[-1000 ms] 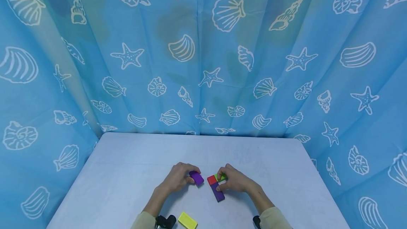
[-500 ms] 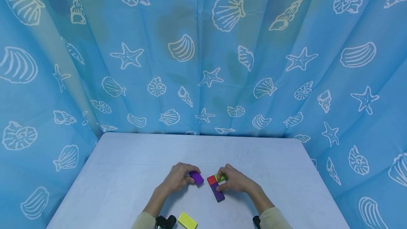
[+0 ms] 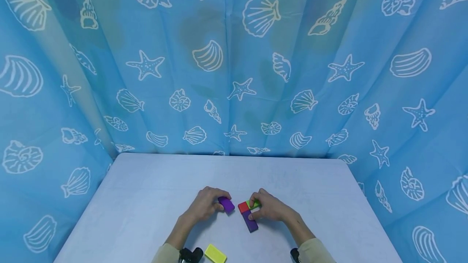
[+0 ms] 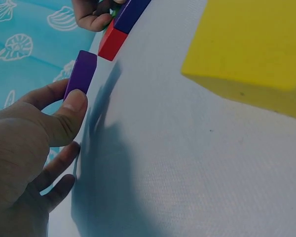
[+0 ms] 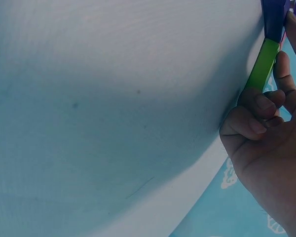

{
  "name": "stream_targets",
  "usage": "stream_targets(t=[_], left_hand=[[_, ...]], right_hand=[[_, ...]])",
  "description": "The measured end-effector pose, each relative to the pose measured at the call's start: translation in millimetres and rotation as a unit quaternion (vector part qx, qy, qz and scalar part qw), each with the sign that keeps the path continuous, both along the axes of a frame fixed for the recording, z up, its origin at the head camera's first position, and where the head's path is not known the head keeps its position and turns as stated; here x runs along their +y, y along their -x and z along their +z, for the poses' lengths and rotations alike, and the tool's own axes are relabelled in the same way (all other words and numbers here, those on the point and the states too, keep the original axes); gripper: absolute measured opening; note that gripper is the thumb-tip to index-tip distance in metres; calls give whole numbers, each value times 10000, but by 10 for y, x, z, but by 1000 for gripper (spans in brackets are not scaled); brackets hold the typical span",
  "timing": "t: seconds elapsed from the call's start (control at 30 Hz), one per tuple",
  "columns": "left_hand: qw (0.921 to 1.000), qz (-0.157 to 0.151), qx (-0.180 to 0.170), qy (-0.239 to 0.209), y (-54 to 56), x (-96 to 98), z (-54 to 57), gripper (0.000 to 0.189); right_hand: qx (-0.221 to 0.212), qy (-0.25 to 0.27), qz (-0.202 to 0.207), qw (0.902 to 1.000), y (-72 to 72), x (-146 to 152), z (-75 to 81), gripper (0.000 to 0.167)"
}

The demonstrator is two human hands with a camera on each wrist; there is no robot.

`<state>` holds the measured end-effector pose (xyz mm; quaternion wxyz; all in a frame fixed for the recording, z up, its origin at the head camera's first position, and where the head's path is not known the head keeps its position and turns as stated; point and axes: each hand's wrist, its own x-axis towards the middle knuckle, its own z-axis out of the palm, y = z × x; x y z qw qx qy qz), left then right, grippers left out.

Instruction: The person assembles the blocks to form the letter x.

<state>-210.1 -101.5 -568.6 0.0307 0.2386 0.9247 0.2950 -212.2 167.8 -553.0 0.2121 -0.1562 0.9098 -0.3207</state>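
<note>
My left hand (image 3: 205, 204) pinches a bright purple block (image 3: 226, 205) between thumb and fingers; in the left wrist view the purple block (image 4: 82, 71) is tilted upward. Just right of it, a red block (image 3: 243, 207), a green block (image 3: 254, 203) and a dark purple block (image 3: 250, 221) meet in an L shape on the table. My right hand (image 3: 269, 206) grips this group, with the index fingertip by the red and green blocks and the thumb on the dark purple one. Its curled fingers cover part of the green block (image 5: 263, 64) in the right wrist view.
A yellow block (image 3: 215, 253) lies near the front, beside my left wrist, and looms large in the left wrist view. The white table (image 3: 175, 169) is enclosed by a blue curtain (image 3: 234, 72) with shell prints behind and at both sides.
</note>
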Motion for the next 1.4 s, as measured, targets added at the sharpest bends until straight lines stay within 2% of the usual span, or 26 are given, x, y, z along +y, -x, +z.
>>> stream_targets(t=[0.43, 1.03, 1.4], left_hand=[[10000, -25, 44, 35, 33, 13, 8, 36], [9995, 82, -257, -188, 83, 35, 15, 37], [9992, 155, -284, -243, 102, 77, 18, 37]], right_hand=[[8, 126, 26, 9999, -20, 5, 31, 32], [-12, 58, -15, 10000, -16, 2, 18, 30], [-49, 70, 22, 10000, -18, -9, 27, 30]])
